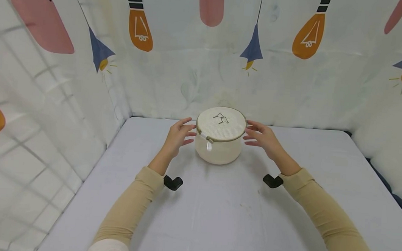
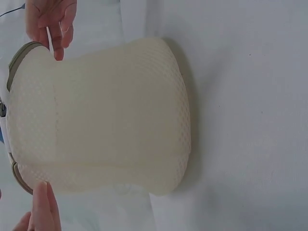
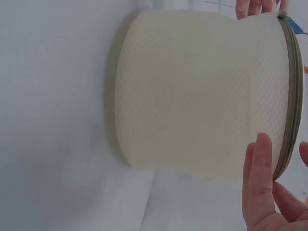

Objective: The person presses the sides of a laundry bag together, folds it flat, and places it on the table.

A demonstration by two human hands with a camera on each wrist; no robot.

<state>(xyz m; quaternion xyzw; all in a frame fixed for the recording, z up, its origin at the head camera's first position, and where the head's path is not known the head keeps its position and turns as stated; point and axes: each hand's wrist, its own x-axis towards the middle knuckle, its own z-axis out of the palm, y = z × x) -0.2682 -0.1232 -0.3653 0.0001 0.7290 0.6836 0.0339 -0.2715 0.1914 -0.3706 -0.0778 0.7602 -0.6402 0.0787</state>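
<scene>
A cream mesh laundry bag (image 1: 218, 152), round and drum-shaped, stands upright near the back of the table. Its flat lid (image 1: 218, 122) bears a dark line drawing, and a zipper (image 1: 225, 140) with a pale pull runs round the rim. On its left side my left hand (image 1: 178, 136) is spread, fingertips at the upper wall. My right hand (image 1: 264, 139) mirrors it at the right edge, its fingers slightly bent and touching or almost touching the rim. Both wrist views show the mesh wall (image 2: 110, 115) between the two hands. Neither hand is curled round the bag.
A white cloth covers the table (image 1: 213, 217). Behind it hangs a white curtain (image 1: 176, 78) printed with lamps and bulbs, and another curtained side with a grid behind it rises at the left. A small black device (image 1: 173, 183) sits at each wrist.
</scene>
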